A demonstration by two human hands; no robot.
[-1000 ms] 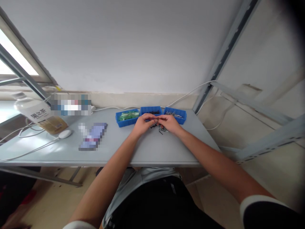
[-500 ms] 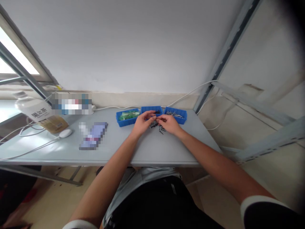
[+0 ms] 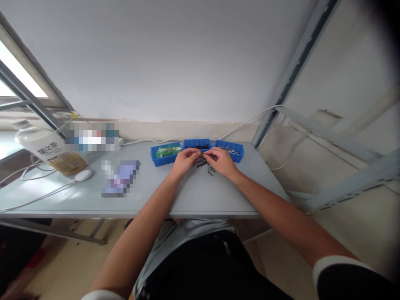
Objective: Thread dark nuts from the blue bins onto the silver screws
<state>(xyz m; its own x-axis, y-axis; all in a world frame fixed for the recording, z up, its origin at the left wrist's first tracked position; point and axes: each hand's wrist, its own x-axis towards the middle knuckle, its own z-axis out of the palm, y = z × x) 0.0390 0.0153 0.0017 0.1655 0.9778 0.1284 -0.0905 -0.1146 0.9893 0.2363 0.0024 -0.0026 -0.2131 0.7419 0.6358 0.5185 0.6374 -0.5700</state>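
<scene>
Grey table [image 3: 215,198] against a pale wall [image 3: 187,62], metal uprights either side. Three blue bins stand in a row near the wall: left bin [image 3: 167,161] with green pieces [image 3: 168,151], middle bin [image 3: 196,143] with dark parts, right bin [image 3: 239,157] with thin silvery pins [image 3: 228,149].

Pile [image 3: 203,161] of small dark parts lies loose on the table, before the middle bin and under the fingers. Left hand [image 3: 184,161] and right hand [image 3: 222,161] meet above it, fingers bent, tips nearly touching. Grip: cannot tell whether either pinches a part; anything there is too small to make out.

Risks, as judged: a tiny part could slip from the fingertips and be lost among its likes. Brushing the pile might scatter pieces; one part [image 3: 210,173] already sits at its near edge. Right hand overlaps the right bin in view; a careless knuckle could nudge that bin, if actually close enough.
</scene>
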